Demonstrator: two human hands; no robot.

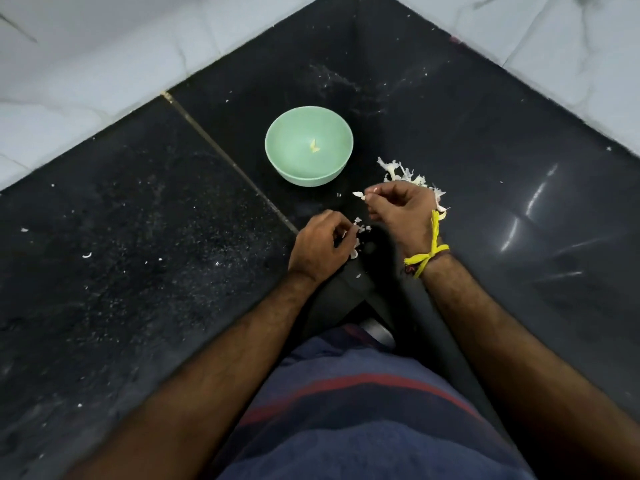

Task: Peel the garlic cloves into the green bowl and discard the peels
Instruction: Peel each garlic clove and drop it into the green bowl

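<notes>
A green bowl (308,168) stands on the black counter, with a small pale yellow garlic piece (314,146) at its bottom. My right hand (401,211) hovers in front and to the right of the bowl and pinches a white peel strip (358,195) between thumb and finger. My left hand (320,245) is just in front and to the left of my right hand, fingers curled round a partly peeled garlic clove (353,237) with loose white skin hanging from it. A heap of white peels (403,174) lies on the counter behind my right hand.
The black stone counter (138,271) fills a corner between white marble walls (86,64). A seam (221,154) runs diagonally across it left of the bowl. Small peel scraps (86,255) dot the left side. A yellow thread is tied round my right wrist (427,256).
</notes>
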